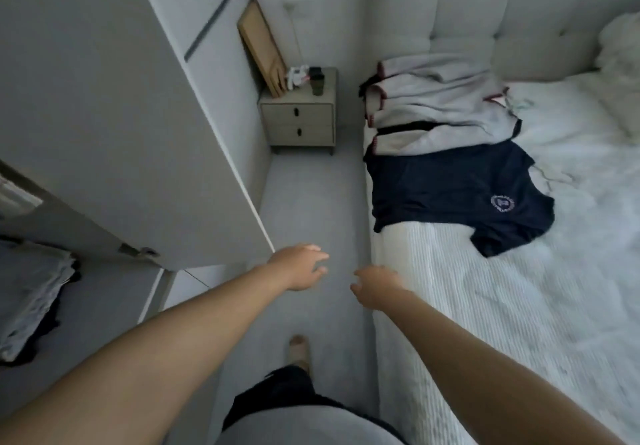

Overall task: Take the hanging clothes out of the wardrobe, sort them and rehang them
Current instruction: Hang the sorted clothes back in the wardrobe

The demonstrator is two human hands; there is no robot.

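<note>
Reaching empty: left hand (300, 268), right hand (375, 288) fingers loosely spread; navy shirt (457, 188) well apart on bed (519, 306).

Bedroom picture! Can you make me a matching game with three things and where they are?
Things:
1. navy T-shirt
2. dark cup
3. wooden board

Places:
A. on the bedside table
B. leaning on the wall
C. flat on the bed

Pairs: 1-C, 2-A, 3-B
</note>
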